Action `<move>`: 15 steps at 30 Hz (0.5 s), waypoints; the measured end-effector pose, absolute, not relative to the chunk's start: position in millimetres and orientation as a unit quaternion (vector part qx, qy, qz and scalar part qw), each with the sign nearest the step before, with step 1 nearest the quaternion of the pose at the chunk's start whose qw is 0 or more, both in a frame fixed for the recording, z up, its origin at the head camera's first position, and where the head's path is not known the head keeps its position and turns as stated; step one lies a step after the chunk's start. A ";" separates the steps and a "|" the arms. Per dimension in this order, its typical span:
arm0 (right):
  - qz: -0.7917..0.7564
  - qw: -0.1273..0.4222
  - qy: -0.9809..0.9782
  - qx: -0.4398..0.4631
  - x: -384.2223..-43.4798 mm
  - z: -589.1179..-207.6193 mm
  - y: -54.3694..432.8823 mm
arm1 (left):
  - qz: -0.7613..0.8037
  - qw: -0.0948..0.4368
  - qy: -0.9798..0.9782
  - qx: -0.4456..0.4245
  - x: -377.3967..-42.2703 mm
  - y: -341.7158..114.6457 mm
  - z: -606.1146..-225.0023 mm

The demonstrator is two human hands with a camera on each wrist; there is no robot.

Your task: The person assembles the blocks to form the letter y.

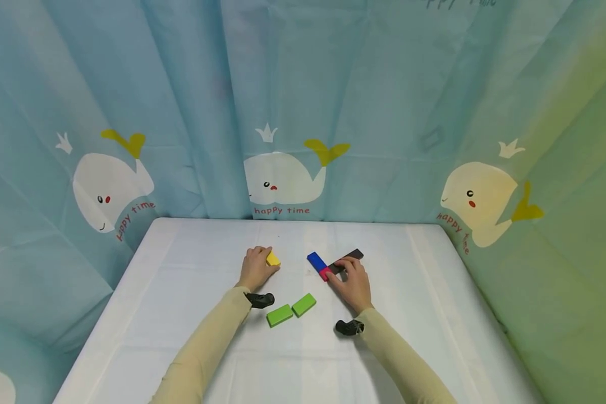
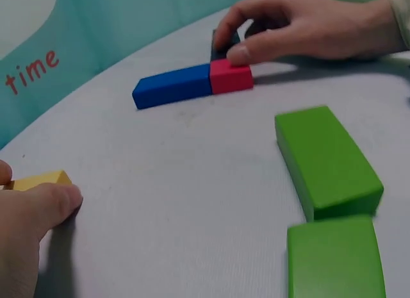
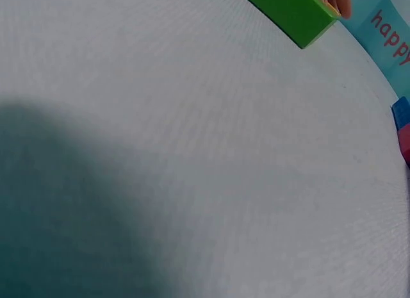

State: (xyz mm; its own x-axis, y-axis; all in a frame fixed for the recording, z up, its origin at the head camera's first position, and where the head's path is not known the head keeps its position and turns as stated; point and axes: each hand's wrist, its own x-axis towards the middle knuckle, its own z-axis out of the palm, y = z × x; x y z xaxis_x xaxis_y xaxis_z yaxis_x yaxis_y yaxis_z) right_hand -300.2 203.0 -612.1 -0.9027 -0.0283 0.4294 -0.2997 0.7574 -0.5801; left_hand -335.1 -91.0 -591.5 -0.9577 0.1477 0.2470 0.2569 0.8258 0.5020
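Observation:
A small yellow block (image 1: 273,258) is pinched between the fingers and thumb of my left hand (image 1: 256,269), at the left of the table. My right hand (image 1: 352,284) bends over a long black block (image 1: 354,255), its index finger at the far side and its thumb on the red block (image 2: 230,76). That red block joins the end of a blue block (image 1: 316,260) in one straight line, and the black block runs off at an angle from it. Only the edge of this group shows in the right wrist view.
Between the forearms lie two green blocks, one (image 1: 280,316) nearer the person and the other (image 1: 304,304) just right of it, almost end to end. A white table (image 1: 182,336) carries everything. Behind it hangs a blue curtain (image 1: 384,112) printed with whales.

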 end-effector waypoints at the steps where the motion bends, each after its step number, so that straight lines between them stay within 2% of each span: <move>1: 0.336 0.202 -0.916 0.090 -300.3 -612.1 203.8 | -0.279 0.099 -0.949 -0.105 -335.9 -89.8 -591.8; 10: 0.333 0.202 -0.916 0.092 -298.7 -611.8 207.2 | -0.319 0.067 -0.943 -0.074 -338.5 -79.7 -582.3; 15: 0.343 0.200 -0.913 0.093 -297.1 -608.1 204.5 | -0.395 0.078 -0.914 -0.046 -339.9 -72.8 -583.0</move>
State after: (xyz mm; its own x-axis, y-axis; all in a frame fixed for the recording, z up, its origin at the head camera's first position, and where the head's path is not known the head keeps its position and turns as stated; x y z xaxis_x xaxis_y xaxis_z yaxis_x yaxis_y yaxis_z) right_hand -297.1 204.5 -608.1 -0.9025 -0.0331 0.4294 -0.3075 0.7477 -0.5886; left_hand -339.9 -72.8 -583.0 -0.9837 0.0220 0.1785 0.1451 0.6836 0.7153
